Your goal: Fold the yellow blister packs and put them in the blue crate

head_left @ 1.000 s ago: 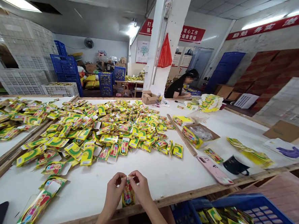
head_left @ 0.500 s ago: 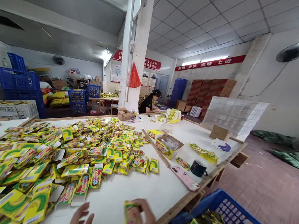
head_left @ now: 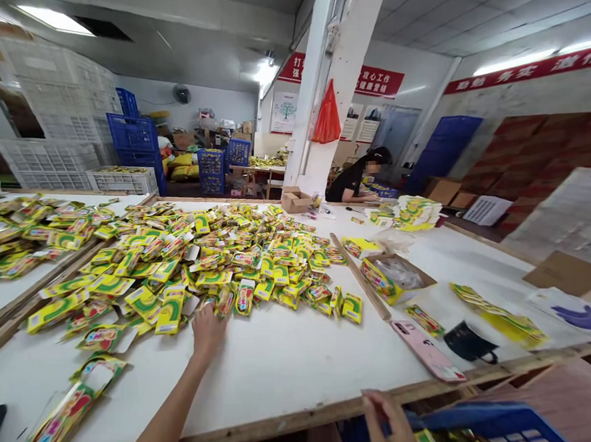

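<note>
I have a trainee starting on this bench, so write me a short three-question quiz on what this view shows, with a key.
1. Multiple choice: where is the person's left hand?
A) At the red hanging bag
B) At the near edge of the pile of yellow-green boxes
C) Inside the cardboard carton by the pillar

2. True or false: in the picture, the pink phone lies to the left of the dark mug.

3. Short answer: what colour is the crate near the person's right hand?

Key: 1. B; 2. True; 3. Blue
</note>
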### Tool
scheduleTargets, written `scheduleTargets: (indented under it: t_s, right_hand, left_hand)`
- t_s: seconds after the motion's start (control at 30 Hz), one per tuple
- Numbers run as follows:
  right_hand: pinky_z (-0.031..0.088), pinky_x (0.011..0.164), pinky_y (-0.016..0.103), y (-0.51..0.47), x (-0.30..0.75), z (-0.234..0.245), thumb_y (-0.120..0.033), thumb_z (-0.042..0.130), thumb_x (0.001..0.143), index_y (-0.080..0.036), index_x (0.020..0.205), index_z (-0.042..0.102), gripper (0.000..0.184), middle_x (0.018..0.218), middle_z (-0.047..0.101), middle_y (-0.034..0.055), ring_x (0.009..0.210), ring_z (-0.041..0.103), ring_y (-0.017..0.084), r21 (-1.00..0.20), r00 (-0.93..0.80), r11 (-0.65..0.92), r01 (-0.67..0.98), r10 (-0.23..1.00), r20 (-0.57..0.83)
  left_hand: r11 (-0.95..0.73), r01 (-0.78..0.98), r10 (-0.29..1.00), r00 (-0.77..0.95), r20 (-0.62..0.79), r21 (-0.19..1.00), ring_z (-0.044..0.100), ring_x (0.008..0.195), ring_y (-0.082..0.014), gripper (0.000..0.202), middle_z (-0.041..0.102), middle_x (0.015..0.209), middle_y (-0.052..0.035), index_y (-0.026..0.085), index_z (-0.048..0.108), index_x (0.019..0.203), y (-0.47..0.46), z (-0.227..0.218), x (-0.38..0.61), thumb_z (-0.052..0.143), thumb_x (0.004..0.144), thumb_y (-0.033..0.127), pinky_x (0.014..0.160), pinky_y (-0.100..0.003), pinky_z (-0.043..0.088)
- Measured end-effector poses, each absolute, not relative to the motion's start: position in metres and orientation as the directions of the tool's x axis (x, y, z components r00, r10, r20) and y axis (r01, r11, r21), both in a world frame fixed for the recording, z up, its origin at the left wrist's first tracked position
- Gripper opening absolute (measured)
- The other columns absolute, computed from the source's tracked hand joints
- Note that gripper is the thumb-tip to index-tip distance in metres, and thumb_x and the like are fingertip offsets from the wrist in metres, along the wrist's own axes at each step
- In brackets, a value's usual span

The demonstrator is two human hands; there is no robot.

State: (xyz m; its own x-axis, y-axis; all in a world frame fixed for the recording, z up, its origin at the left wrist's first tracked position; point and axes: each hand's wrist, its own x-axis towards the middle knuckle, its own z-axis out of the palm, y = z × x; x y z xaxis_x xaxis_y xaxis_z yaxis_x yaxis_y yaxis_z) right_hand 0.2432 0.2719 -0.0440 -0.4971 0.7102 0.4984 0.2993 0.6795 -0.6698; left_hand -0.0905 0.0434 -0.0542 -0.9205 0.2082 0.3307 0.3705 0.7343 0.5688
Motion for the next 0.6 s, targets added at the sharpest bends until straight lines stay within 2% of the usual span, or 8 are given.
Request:
scheduleTargets:
  t_s: [0.1, 0.2, 0.27, 0.37, 0.47, 0.6]
  right_hand:
    - [0.053, 0.067, 0.029, 0.239, 0.204, -0.035, -0.050, 0.049, 0.087, -0.019, 0.086, 0.066, 0.035, 0.087, 0.067, 0.0082, 0.078, 0.064, 0.021, -0.723, -0.591, 0.673, 0.156, 0.650, 0.478]
    - [0.052, 0.074, 0.029, 0.211, 0.171, -0.026, -0.037, 0.049, 0.090, -0.020, 0.092, 0.064, 0.023, 0.094, 0.065, 0.0074, 0.087, 0.062, 0.020, -0.770, -0.699, 0.638, 0.032, 0.565, 0.439]
    - [0.051, 0.081, 0.030, 0.192, 0.150, -0.025, -0.032, 0.049, 0.090, -0.021, 0.097, 0.062, 0.019, 0.100, 0.064, 0.0079, 0.095, 0.061, 0.020, -0.811, -0.758, 0.583, -0.047, 0.508, 0.409]
    - [0.051, 0.083, 0.031, 0.167, 0.122, -0.032, -0.027, 0.053, 0.087, -0.021, 0.106, 0.055, 0.021, 0.108, 0.062, 0.0085, 0.098, 0.061, 0.020, -0.904, -0.836, 0.408, -0.128, 0.447, 0.320]
    - [0.053, 0.075, 0.029, 0.152, 0.106, -0.045, -0.025, 0.054, 0.085, -0.021, 0.108, 0.048, 0.024, 0.103, 0.064, 0.0069, 0.084, 0.065, 0.018, -0.966, -0.878, 0.223, -0.130, 0.427, 0.217]
    - [0.052, 0.070, 0.028, 0.151, 0.104, -0.055, -0.024, 0.052, 0.085, -0.022, 0.112, 0.049, 0.027, 0.096, 0.065, 0.0046, 0.077, 0.064, 0.016, -0.976, -0.895, 0.182, -0.117, 0.406, 0.183]
  left_hand:
    - [0.543, 0.407, 0.231, -0.913, 0.336, 0.734, 0.062, 0.080, -0.0213, 0.018, 0.065, 0.087, -0.0052, 0.018, 0.056, 0.091, 0.029, -0.046, -0.084, 0.051, 0.080, 0.032, 0.071, -0.031, 0.046]
    - [0.326, 0.373, 0.262, -0.918, 0.297, 0.869, 0.061, 0.076, -0.0193, 0.030, 0.065, 0.089, -0.0039, 0.019, 0.054, 0.099, 0.016, -0.031, -0.071, 0.057, 0.078, 0.040, 0.070, -0.030, 0.048]
    - [0.135, 0.295, 0.365, -0.902, 0.229, 0.946, 0.062, 0.073, -0.0181, 0.037, 0.064, 0.085, -0.0029, 0.019, 0.047, 0.107, 0.014, -0.022, -0.055, 0.059, 0.077, 0.038, 0.069, -0.030, 0.049]
    - [-0.082, 0.139, 0.520, -0.839, 0.161, 0.987, 0.062, 0.073, -0.0166, 0.040, 0.063, 0.081, -0.0006, 0.023, 0.035, 0.112, 0.020, -0.022, -0.022, 0.058, 0.081, 0.034, 0.068, -0.029, 0.049]
    - [-0.154, 0.049, 0.583, -0.802, 0.131, 0.987, 0.062, 0.078, -0.0158, 0.036, 0.063, 0.086, -0.0007, 0.025, 0.033, 0.111, 0.025, -0.037, 0.008, 0.055, 0.084, 0.033, 0.073, -0.029, 0.049]
    - [-0.083, 0.057, 0.578, -0.811, 0.095, 0.995, 0.062, 0.081, -0.0171, 0.026, 0.064, 0.090, -0.0027, 0.022, 0.046, 0.104, 0.020, -0.057, 0.024, 0.055, 0.085, 0.036, 0.075, -0.030, 0.048]
